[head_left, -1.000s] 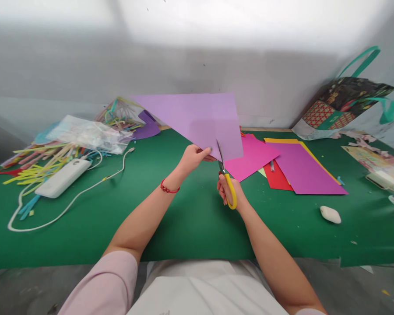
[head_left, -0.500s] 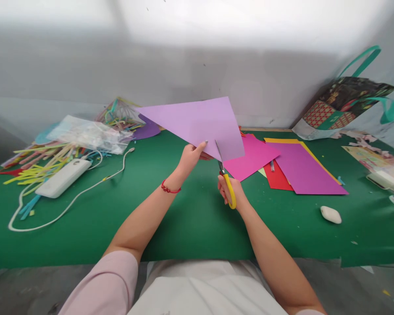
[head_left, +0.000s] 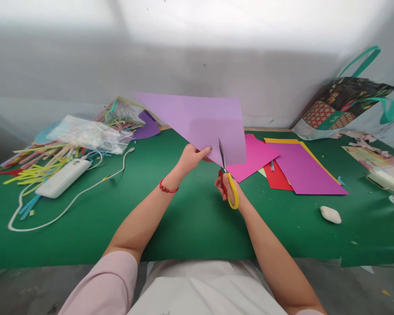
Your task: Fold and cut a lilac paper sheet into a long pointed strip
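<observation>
A light purple sheet of paper [head_left: 200,120] is held up above the table by my left hand [head_left: 194,158], which pinches its lower edge with the thumb on the near face. My right hand [head_left: 228,186] is closed round scissors [head_left: 233,192] with yellow and red handles. One blade shows in front of the paper near its lower right part; the other blade is mostly hidden behind the sheet. Right behind the sheet, pink paper [head_left: 254,155] lies on the table.
On the green table [head_left: 184,227], a white power bank [head_left: 64,178] with a cable lies left beside coloured strips [head_left: 29,173] and a plastic bag [head_left: 88,133]. Rightward are purple paper [head_left: 310,168], red paper [head_left: 279,178], a white case [head_left: 330,215] and a shopping bag [head_left: 341,107].
The light purple sheet has turned slightly and its right side has shifted right. The scissors have opened wider, their handles now apart, and my left hand has moved slightly.
</observation>
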`<state>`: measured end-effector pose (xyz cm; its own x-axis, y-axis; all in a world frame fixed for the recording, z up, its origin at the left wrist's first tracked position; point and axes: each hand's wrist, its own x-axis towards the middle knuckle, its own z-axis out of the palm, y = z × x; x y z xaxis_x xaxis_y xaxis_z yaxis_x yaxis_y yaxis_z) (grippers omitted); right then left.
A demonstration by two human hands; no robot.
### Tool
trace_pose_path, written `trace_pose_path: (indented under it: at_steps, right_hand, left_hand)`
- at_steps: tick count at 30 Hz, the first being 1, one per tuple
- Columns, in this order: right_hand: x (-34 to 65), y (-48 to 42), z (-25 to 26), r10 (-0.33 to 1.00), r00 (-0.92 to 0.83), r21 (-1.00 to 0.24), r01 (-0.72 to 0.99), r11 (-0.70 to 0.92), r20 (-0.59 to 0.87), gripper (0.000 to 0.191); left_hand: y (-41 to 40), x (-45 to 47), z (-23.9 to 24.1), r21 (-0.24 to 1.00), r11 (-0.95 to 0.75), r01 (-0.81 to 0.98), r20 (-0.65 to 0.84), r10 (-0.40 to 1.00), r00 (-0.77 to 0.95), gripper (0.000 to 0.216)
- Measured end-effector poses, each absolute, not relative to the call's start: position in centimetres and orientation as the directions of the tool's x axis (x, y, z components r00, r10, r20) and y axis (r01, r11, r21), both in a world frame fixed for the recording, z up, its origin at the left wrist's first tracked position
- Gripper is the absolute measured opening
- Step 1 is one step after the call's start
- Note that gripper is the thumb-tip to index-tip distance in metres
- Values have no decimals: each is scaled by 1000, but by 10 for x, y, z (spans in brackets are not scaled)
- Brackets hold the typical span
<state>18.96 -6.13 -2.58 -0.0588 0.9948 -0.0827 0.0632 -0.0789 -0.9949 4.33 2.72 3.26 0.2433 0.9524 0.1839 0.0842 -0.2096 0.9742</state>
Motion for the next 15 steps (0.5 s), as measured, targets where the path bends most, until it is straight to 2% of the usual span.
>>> trace_pose_path:
  at_steps: [15]
  right_hand:
    - [188, -60, -32, 997, -55, -998, -10, -61, -60, 72]
  left_hand:
    - [19, 51, 33, 977, -188, 101, 152, 945, 291, 12]
